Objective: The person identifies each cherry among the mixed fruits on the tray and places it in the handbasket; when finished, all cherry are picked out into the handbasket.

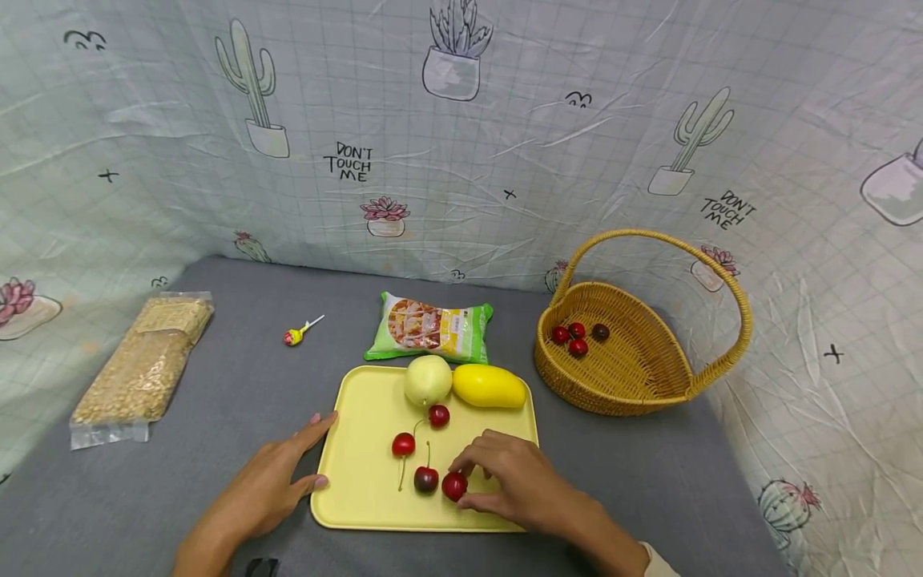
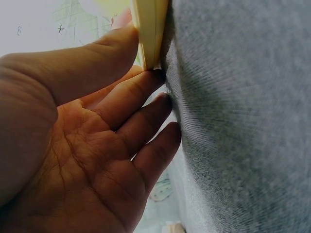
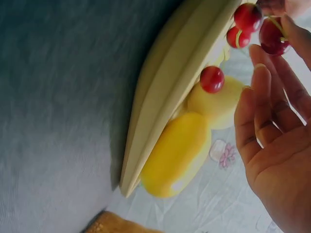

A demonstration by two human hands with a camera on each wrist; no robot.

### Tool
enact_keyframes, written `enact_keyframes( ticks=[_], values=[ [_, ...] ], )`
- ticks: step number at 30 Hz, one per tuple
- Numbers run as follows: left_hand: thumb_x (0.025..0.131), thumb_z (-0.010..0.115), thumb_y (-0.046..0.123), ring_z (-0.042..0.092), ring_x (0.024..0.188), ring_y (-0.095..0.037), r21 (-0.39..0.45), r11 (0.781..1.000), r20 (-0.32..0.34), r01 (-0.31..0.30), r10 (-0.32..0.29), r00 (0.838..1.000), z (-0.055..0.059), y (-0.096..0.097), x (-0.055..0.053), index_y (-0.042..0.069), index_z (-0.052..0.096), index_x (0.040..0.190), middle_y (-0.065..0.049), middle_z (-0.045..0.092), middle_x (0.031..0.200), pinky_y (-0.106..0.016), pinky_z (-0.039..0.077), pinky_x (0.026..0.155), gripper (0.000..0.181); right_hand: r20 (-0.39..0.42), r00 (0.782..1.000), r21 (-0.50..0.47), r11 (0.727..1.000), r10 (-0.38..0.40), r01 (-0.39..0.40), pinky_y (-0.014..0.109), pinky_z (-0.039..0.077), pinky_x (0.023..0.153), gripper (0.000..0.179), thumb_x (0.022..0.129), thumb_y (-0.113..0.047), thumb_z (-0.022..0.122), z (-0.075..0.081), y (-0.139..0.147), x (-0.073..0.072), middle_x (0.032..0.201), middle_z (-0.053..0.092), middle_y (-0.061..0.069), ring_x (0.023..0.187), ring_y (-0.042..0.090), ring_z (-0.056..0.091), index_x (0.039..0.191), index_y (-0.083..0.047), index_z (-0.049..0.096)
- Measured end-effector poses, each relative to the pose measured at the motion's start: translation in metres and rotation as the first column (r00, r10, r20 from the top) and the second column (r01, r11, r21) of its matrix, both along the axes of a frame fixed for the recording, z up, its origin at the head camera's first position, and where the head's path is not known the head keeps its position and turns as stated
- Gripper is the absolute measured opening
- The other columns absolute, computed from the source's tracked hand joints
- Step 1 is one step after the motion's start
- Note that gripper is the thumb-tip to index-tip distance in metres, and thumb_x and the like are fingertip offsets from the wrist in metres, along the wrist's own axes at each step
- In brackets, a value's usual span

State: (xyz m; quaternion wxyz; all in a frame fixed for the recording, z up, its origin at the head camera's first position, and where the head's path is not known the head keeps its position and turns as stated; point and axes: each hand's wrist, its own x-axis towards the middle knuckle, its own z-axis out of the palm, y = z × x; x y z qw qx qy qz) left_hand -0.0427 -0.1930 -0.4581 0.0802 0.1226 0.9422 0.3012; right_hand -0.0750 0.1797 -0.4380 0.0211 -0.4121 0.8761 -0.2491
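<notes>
My right hand (image 1: 508, 481) pinches a red cherry (image 1: 454, 486) between thumb and fingertips over the right front part of the yellow tray (image 1: 360, 501). In the right wrist view that cherry (image 3: 273, 36) shows its green stem by the thumb. Three other cherries lie on the tray: a dark one (image 1: 426, 480) just left of the held one, a red one (image 1: 403, 445) and another (image 1: 439, 416) farther back. My left hand (image 1: 261, 486) touches the tray's left edge with thumb and index finger. Seen from the left wrist, its fingers (image 2: 141, 121) extend beside the tray rim.
At the tray's back are a pale green round fruit (image 1: 428, 380) and a yellow mango-like fruit (image 1: 490, 386). A wicker basket (image 1: 613, 393) with several cherries stands right. Behind lies a green snack packet (image 1: 433, 328); leftward, a lollipop (image 1: 294, 336) and a clear bag of beige grains (image 1: 140, 361).
</notes>
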Motion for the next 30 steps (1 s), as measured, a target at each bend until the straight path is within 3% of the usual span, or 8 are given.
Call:
enact_keyframes(
  ticks=[8,14,21,30],
  values=[
    [0.089,0.085,0.018,0.057,0.138,-0.053,0.004,1.0,-0.019,0.007,-0.007,1.0,0.0,-0.001,0.001,0.012,0.043,0.163,-0.032,0.048,0.158,-0.067,0.052,0.105,0.086,0.008,0.999,-0.125,0.991,-0.048,0.048,0.019,0.059,0.072,0.032,0.086,-0.031,0.091,0.005,0.013,-0.009,0.103,0.074,-0.011,0.086,0.01,0.066,0.113,-0.022,0.076],
    [0.089,0.085,0.018,0.057,0.138,-0.053,0.005,1.0,-0.013,0.009,-0.009,1.0,-0.001,-0.001,0.0,0.011,0.043,0.164,-0.032,0.048,0.159,-0.067,0.052,0.105,0.086,-0.059,0.993,-0.197,0.976,-0.107,0.094,0.023,0.059,0.069,0.034,0.085,-0.029,0.092,0.014,0.022,-0.019,0.102,0.075,-0.013,0.082,0.006,0.062,0.114,-0.022,0.077],
    [0.089,0.085,0.02,0.056,0.139,-0.054,0.001,1.0,0.01,0.003,-0.003,1.0,0.0,-0.001,-0.001,0.012,0.042,0.164,-0.032,0.047,0.16,-0.068,0.052,0.105,0.088,-0.146,0.971,-0.245,0.958,-0.191,0.152,0.023,0.056,0.065,0.034,0.082,-0.027,0.094,0.025,0.033,-0.031,0.097,0.074,-0.014,0.078,0.006,0.059,0.112,-0.023,0.079],
    [0.089,0.085,0.021,0.055,0.139,-0.054,-0.002,1.0,0.026,0.0,0.0,1.0,0.0,-0.001,-0.002,0.013,0.041,0.165,-0.032,0.046,0.161,-0.069,0.051,0.106,0.088,-0.177,0.934,-0.285,0.925,-0.309,0.252,0.025,0.057,0.067,0.04,0.08,-0.02,0.095,0.039,0.053,-0.046,0.1,0.073,-0.006,0.077,0.007,0.058,0.116,-0.02,0.078]
  ],
)
